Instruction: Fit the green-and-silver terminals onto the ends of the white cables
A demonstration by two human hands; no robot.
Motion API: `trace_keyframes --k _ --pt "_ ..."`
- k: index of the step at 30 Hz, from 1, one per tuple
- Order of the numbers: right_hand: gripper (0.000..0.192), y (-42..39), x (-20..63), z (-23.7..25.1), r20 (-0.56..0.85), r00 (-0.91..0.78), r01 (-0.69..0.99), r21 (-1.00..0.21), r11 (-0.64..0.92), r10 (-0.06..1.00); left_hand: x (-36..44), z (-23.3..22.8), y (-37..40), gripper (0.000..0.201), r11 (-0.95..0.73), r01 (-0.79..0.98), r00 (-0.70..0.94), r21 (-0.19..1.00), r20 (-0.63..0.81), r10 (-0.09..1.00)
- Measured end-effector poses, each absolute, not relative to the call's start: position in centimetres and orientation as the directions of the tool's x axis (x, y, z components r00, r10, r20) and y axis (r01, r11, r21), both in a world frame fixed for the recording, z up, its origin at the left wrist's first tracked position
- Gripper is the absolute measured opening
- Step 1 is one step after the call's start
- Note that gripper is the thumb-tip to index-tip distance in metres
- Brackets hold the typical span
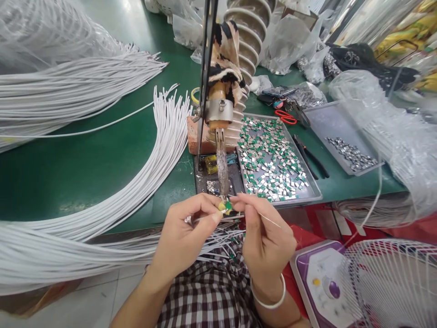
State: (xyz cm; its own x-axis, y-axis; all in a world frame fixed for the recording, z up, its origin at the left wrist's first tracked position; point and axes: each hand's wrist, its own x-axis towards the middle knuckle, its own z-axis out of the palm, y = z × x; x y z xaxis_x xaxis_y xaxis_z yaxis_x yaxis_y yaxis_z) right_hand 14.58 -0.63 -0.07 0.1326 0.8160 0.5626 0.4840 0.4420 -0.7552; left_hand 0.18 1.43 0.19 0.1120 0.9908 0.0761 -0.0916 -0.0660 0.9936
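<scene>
My left hand (186, 232) pinches a white wire and a small green component (227, 206) right under the tip of the fixed soldering iron (221, 161). My right hand (264, 232) holds a thin strand of solder wire (269, 220), its end at the same tip. Both hands meet just below the iron, at the table's front edge. More white wires with green parts on their ends (221, 239) lie across my lap under my hands.
A metal tray (316, 193) of several green and silver components sits right of the iron. A second tray (332, 123) holds silver parts. Bundles of white wire (143, 182) curve over the green table. Black pliers (310, 157), plastic bags and a fan (392, 282) are nearby.
</scene>
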Motion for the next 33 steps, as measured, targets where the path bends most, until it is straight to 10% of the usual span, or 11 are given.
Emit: trace_keyframes --k 11,16,24,33 --pt "0.012 -1.0 16.2 -0.5 0.411 0.213 0.216 -0.904 0.368 0.886 -1.6 -1.3 -1.3 0.026 -0.166 0.199 0.197 0.966 0.127 0.972" --pt "0.037 -1.9 17.6 0.5 0.396 0.106 0.189 -0.909 0.372 0.912 -1.3 -2.1 -2.6 0.008 0.001 0.096 0.218 0.995 -0.022 0.976" --pt "0.016 -2.9 15.3 1.0 0.428 -0.279 0.502 -0.698 0.511 0.860 0.6 -1.9 -2.8 0.065 0.020 0.135 0.318 0.991 -0.062 0.946" --pt "0.016 -2.4 16.0 0.7 0.347 -0.017 0.221 -0.913 0.342 0.938 -0.5 -1.1 -1.7 0.015 -0.274 0.141 0.231 0.951 0.238 0.943"
